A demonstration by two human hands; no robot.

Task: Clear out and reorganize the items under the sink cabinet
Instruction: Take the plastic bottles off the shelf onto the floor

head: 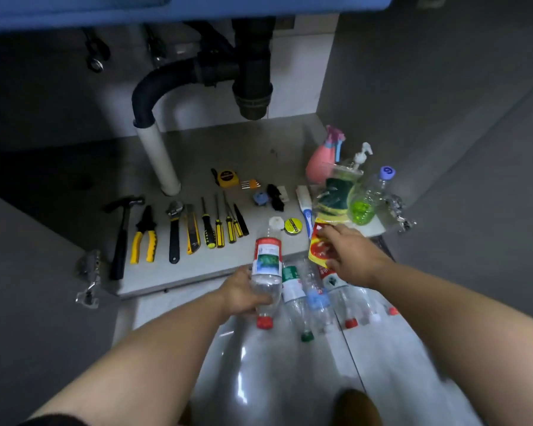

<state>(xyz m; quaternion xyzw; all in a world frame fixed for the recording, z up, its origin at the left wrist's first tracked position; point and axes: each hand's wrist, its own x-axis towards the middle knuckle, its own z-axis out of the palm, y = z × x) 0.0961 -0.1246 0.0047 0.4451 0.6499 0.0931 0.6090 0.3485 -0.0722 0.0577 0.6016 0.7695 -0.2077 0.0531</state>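
L hand (240, 292) wrapped round 1 clear bottle (266, 259) | R hand (351, 256) pinching 1 red/yellow packet (319, 245) | floor: approx 4 loose bottles (291, 287) | cabinet: 1 hammer (122, 235), 1 pliers (143, 238)

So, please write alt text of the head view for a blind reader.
A person's left hand grips a clear bottle while the right hand holds a red-yellow packet, at a sink cabinet where tools lie in a row.

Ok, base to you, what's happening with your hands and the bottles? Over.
Left hand grips red-label bottle. Right hand holds red-yellow packet. Loose bottles lie on the floor between them.
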